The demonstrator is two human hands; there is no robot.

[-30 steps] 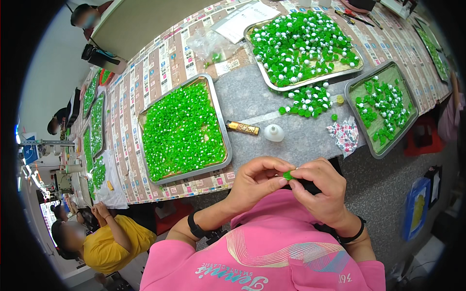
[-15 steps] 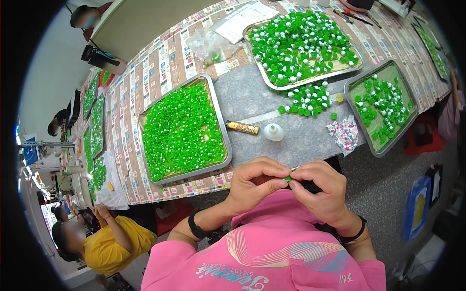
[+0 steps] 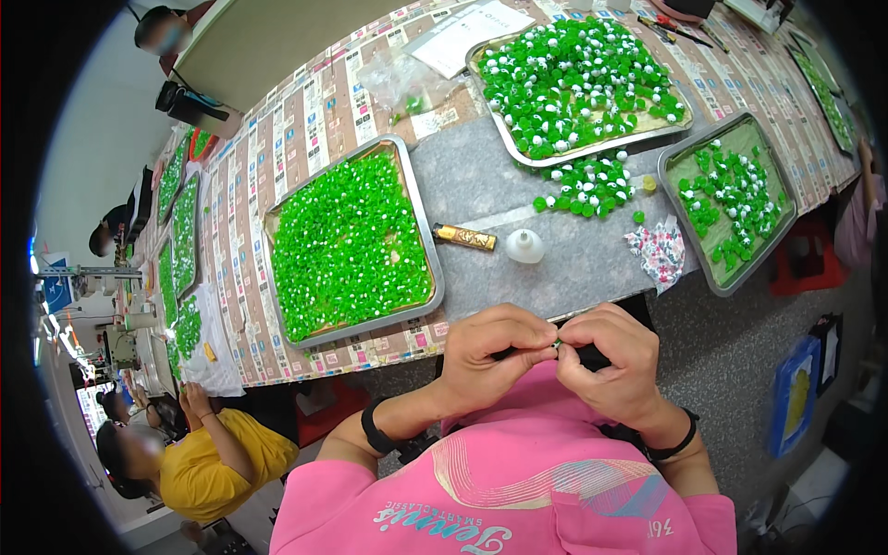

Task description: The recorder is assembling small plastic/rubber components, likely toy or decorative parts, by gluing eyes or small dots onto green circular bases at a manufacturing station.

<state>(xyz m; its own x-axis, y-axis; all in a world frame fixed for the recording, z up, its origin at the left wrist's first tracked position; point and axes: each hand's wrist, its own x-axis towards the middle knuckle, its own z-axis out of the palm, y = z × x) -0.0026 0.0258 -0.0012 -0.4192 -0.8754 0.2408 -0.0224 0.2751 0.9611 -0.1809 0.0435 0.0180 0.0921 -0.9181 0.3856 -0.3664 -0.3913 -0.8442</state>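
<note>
Just past the near edge of the table, my two hands meet over my lap. A tiny green piece [image 3: 557,345] shows between their fingertips, mostly covered. My left hand [image 3: 490,350] pinches it with thumb and forefinger. My right hand [image 3: 612,356] grips it from the other side, fingers curled. Beyond the hands on the grey mat stand a small white squeeze bottle [image 3: 525,248] and, lying down, a gold-and-black tube [image 3: 465,238]. Farther back is a loose pile of green pieces with white balls [image 3: 592,188].
A metal tray [image 3: 427,242] of small green pieces lies left. Another tray [image 3: 606,146] at the back and a third tray [image 3: 684,222] at right hold green-and-white pieces. A floral cloth [image 3: 659,254] hangs at the edge. A person in yellow [image 3: 222,462] works at left.
Both hands stay together, but the fingers have shifted and closed tighter, so less of the green piece shows. The view has moved slightly.
</note>
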